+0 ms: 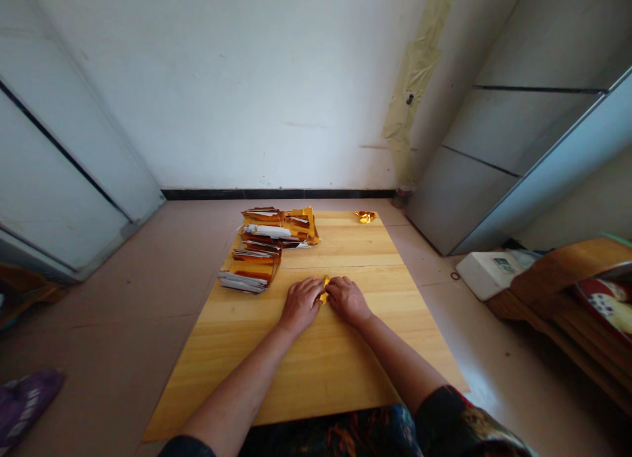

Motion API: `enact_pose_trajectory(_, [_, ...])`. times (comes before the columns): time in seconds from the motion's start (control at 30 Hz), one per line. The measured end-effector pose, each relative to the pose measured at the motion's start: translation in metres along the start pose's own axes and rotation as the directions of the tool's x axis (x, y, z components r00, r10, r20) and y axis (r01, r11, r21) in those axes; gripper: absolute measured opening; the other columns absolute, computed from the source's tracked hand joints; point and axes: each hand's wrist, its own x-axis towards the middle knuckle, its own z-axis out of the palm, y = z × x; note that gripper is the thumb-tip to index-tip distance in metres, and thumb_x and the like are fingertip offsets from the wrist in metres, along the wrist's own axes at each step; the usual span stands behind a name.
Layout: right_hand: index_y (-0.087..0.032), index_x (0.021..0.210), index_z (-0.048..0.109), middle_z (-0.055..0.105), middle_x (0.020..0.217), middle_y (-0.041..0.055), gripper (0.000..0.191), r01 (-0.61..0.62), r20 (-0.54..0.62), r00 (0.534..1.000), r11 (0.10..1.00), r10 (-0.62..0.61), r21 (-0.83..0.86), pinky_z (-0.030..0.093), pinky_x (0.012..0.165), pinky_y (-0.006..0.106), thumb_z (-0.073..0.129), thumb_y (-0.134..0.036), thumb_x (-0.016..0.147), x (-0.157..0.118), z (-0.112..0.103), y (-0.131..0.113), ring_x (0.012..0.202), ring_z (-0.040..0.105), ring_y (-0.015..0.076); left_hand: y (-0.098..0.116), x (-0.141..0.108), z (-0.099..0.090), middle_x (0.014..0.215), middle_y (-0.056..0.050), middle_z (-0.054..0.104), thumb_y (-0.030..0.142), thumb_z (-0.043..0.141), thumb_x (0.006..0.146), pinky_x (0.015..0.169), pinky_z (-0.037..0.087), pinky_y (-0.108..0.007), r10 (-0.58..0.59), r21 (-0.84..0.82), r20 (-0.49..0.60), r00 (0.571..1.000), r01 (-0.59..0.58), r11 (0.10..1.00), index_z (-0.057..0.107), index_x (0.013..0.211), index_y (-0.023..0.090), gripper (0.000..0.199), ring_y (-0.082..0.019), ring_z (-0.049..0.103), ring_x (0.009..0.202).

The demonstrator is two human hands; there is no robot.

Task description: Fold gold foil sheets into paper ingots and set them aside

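Both hands meet near the middle of the wooden table (306, 365), over a small piece of gold foil paper (324, 290). My left hand (301, 303) has its fingers closed on the foil's left side. From the other side my right hand (348, 299) pinches it, fingers curled. Much of the foil is hidden beneath the fingers, so its exact shape cannot be made out. To the left of the hands lie stacks of gold and white foil paper (257, 266). A folded, shiny gold foil piece (366, 216) rests at the table's far right corner.
Behind the table stands a white wall (271, 101) with a dark skirting strip. A grey cabinet (484, 134) is at the right, beside a white box (488, 274) and wooden furniture (548, 312). A purple bag (29, 404) lies on the floor at left.
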Motion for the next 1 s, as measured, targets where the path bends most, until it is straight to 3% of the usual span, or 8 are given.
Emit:
enact_pose_trajectory(0.17, [-0.021, 0.089, 0.068, 0.062, 0.097, 0.0055, 0.018, 0.014, -0.013, 1.000, 0.997, -0.013, 0.080, 0.041, 0.082, 0.024, 0.051, -0.015, 0.085, 0.008, 0.002, 0.006, 0.091, 0.054, 0.0156, -0.002, 0.000, 0.003, 0.120, -0.004, 0.061, 0.012, 0.052, 0.080, 0.097, 0.036, -0.043, 0.027, -0.012, 0.027, 0.999, -0.027, 1.000, 0.059, 0.105, 0.025, 0.030, -0.021, 0.048, 0.119])
enact_pose_trajectory(0.37, [-0.018, 0.081, 0.067, 0.063, 0.085, 0.0051, 0.019, -0.060, 0.066, 0.996, 0.996, 0.056, 0.060, 0.041, 0.071, 0.020, 0.049, -0.016, 0.086, 0.026, -0.006, 0.008, 0.080, 0.058, 0.0135, 0.005, 0.002, -0.004, 0.112, -0.003, 0.064, 0.009, 0.052, 0.078, 0.094, 0.037, -0.042, 0.046, 0.021, 0.025, 0.999, -0.047, 0.999, 0.059, 0.102, 0.026, 0.030, -0.022, 0.050, 0.114])
enact_pose_trajectory(0.57, [-0.021, 0.099, 0.064, 0.065, 0.090, 0.0039, 0.020, -0.146, 0.111, 0.984, 0.986, 0.137, 0.078, 0.042, 0.069, 0.021, 0.050, -0.019, 0.085, 0.039, -0.009, 0.008, 0.079, 0.060, 0.0141, 0.013, 0.003, -0.007, 0.104, -0.002, 0.065, 0.007, 0.050, 0.079, 0.084, 0.043, -0.036, 0.046, 0.035, 0.026, 0.999, -0.047, 0.998, 0.061, 0.098, 0.024, 0.028, -0.020, 0.054, 0.098])
enact_pose_trajectory(0.67, [-0.023, 0.113, 0.059, 0.063, 0.097, 0.0038, 0.034, -0.170, 0.137, 0.978, 0.982, 0.157, 0.082, 0.043, 0.070, 0.021, 0.056, -0.017, 0.080, 0.046, -0.010, 0.011, 0.083, 0.061, 0.0144, 0.012, 0.001, -0.004, 0.111, -0.002, 0.063, 0.008, 0.049, 0.081, 0.083, 0.043, -0.035, 0.047, 0.021, 0.006, 0.999, -0.047, 0.999, 0.062, 0.095, 0.024, 0.025, -0.019, 0.054, 0.098])
enact_pose_trajectory(0.73, [-0.026, 0.116, 0.059, 0.060, 0.103, 0.0044, 0.038, -0.143, 0.156, 0.979, 0.988, 0.132, 0.061, 0.043, 0.070, 0.021, 0.058, -0.018, 0.078, 0.050, -0.011, 0.012, 0.082, 0.061, 0.0140, 0.012, 0.000, -0.002, 0.115, -0.002, 0.062, 0.008, 0.048, 0.082, 0.085, 0.043, -0.036, 0.043, 0.017, 0.000, 0.999, -0.043, 0.999, 0.062, 0.096, 0.024, 0.026, -0.019, 0.053, 0.101])
enact_pose_trajectory(0.9, [-0.023, 0.100, 0.068, 0.057, 0.106, 0.0057, 0.021, -0.022, 0.227, 0.974, 0.999, 0.013, 0.037, 0.044, 0.070, 0.020, 0.056, -0.022, 0.082, 0.054, -0.012, 0.014, 0.081, 0.062, 0.0135, 0.014, -0.001, -0.002, 0.117, -0.002, 0.062, 0.009, 0.049, 0.083, 0.087, 0.041, -0.035, 0.014, 0.022, 0.017, 1.000, -0.015, 1.000, 0.063, 0.098, 0.025, 0.026, -0.020, 0.051, 0.104])
enact_pose_trajectory(1.0, [-0.021, 0.100, 0.068, 0.059, 0.103, 0.0055, 0.020, 0.010, 0.170, 0.985, 0.996, -0.024, 0.084, 0.044, 0.072, 0.019, 0.055, -0.022, 0.084, 0.049, -0.011, 0.017, 0.083, 0.061, 0.0126, 0.016, -0.001, -0.003, 0.117, -0.002, 0.061, 0.010, 0.048, 0.084, 0.088, 0.040, -0.035, 0.004, 0.032, 0.026, 1.000, -0.005, 0.999, 0.062, 0.098, 0.025, 0.025, -0.020, 0.051, 0.105])
